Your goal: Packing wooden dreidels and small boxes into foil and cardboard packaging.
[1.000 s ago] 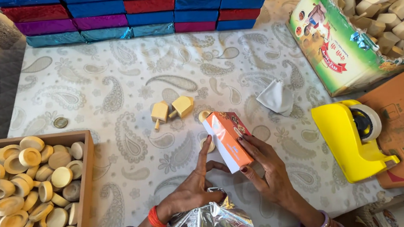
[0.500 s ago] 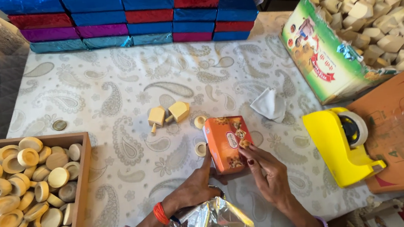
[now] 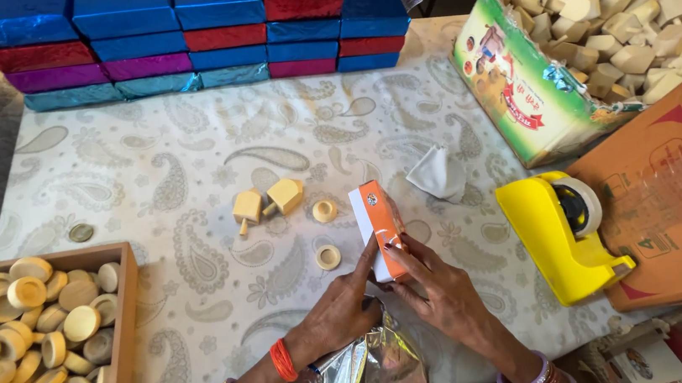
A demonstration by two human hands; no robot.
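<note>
You've tipped the orange box up on edge since a moment ago; left hand and right hand both pinch it, flap getting pressed shut.

Scene was bright, even daylight, soft and diffuse, source not clear. Shadows were weak: a faint one sat under both hands and beside the small orange box they held. Just below the grip, crinkled silver foil threw glare. Far beyond the grip, the stacked foil-wrapped boxes showed sheen. Right of the grip, the yellow tape dispenser looked glossy. Focus was sharp centrally; edges bowed with wide-angle distortion, corners slightly soft.
</note>
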